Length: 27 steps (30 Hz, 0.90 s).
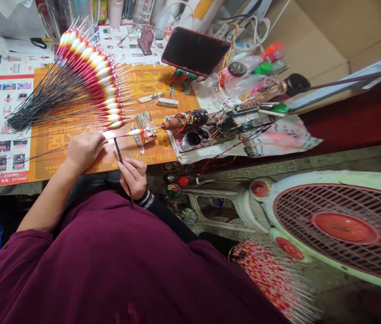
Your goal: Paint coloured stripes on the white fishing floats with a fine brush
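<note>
My left hand point(85, 150) is closed with its fingers pinched at the thin stem of a fishing float point(134, 132). That float has a white, yellow and dark red body, and its far tip points into the nose of a small paint-spattered motor tool point(186, 120). In my right hand point(133, 177) is a slim dark paintbrush point(118, 150), its tip up near the float's stem. A small paint-stained block point(145, 126) sits behind the float body. Fanned out to the left lie several similar floats point(104, 72) with long black stems point(45, 94).
A phone point(195, 51) leans on a stand at the back. Bottles and wires crowd the right of the table, beside a stained cloth point(288, 137). An electric fan point(343, 227) stands at lower right, near a bundle of red-and-white floats point(271, 279).
</note>
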Motion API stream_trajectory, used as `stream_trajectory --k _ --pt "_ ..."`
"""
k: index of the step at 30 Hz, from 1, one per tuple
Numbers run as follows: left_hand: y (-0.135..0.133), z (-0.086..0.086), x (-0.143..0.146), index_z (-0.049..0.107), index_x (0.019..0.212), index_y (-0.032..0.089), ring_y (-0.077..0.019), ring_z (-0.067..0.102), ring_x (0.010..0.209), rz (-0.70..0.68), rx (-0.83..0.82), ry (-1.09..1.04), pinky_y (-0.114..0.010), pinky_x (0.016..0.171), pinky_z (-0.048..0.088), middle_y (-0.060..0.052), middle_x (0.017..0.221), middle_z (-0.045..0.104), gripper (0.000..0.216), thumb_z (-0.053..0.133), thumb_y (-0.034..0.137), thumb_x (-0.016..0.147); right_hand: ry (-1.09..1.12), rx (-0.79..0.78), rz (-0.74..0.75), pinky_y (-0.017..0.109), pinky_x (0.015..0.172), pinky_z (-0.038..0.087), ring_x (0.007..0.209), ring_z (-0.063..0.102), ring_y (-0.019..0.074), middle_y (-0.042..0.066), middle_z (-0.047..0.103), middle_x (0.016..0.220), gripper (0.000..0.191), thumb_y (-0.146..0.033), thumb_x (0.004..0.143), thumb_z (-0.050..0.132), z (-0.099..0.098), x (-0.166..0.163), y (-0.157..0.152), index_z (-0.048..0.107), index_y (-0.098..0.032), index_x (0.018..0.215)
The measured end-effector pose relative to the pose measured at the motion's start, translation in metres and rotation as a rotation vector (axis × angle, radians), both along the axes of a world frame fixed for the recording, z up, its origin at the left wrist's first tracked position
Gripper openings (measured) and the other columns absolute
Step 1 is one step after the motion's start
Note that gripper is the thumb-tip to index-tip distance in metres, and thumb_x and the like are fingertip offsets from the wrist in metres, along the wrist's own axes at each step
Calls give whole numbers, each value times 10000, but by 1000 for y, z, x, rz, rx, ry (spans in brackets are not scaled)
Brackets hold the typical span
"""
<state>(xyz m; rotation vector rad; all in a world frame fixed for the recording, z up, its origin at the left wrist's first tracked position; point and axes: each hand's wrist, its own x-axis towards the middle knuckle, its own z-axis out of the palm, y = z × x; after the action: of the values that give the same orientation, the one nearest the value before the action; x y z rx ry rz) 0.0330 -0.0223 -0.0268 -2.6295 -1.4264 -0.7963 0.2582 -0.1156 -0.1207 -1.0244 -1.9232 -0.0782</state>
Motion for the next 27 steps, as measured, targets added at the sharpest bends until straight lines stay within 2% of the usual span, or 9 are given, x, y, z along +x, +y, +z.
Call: stream_trajectory --k 4,9,14,18,24,27 --pt "0 1 0 706 919 217 -234 723 780 -19 -10 -22 -338 711 531 -79 861 773 251 581 370 1074 18 47 5 472 1059 574 1255 701 276 107 791 1251 434 -216 1030 575 2 0 0 666 -248 1453" --pt "0 0 0 704 923 226 -229 721 780 -2 20 28 -331 700 523 -67 853 773 242 571 360 1075 -22 -17 -18 474 1051 571 1250 703 278 105 794 1244 392 -222 1040 556 3 0 0 706 -245 1401" --pt "0 0 0 720 927 212 -221 713 775 -7 7 15 -329 705 522 -79 856 771 248 570 344 1074 6 69 -10 457 1049 567 1251 698 270 108 789 1258 426 -195 1033 571 7 -2 0 670 -228 1446" --pt "0 2 -1 726 947 197 -223 709 801 -4 -44 9 -326 743 529 -87 869 765 264 563 355 1083 -1 49 -21 461 1052 567 1248 702 272 106 788 1260 416 -204 1039 567 7 -2 0 672 -236 1441" --pt "-1 4 2 730 927 196 -207 704 779 -10 14 28 -296 695 475 -76 852 770 259 583 347 1078 -13 -39 -8 504 1051 583 1250 703 293 108 784 1268 407 -235 1038 553 3 0 -1 695 -258 1418" --pt "-1 8 3 740 939 202 -211 701 776 -13 12 23 -300 682 456 -76 858 774 238 578 320 1067 41 -21 53 514 1030 602 1224 715 292 105 794 1242 408 -243 1032 544 8 2 -1 697 -260 1410"
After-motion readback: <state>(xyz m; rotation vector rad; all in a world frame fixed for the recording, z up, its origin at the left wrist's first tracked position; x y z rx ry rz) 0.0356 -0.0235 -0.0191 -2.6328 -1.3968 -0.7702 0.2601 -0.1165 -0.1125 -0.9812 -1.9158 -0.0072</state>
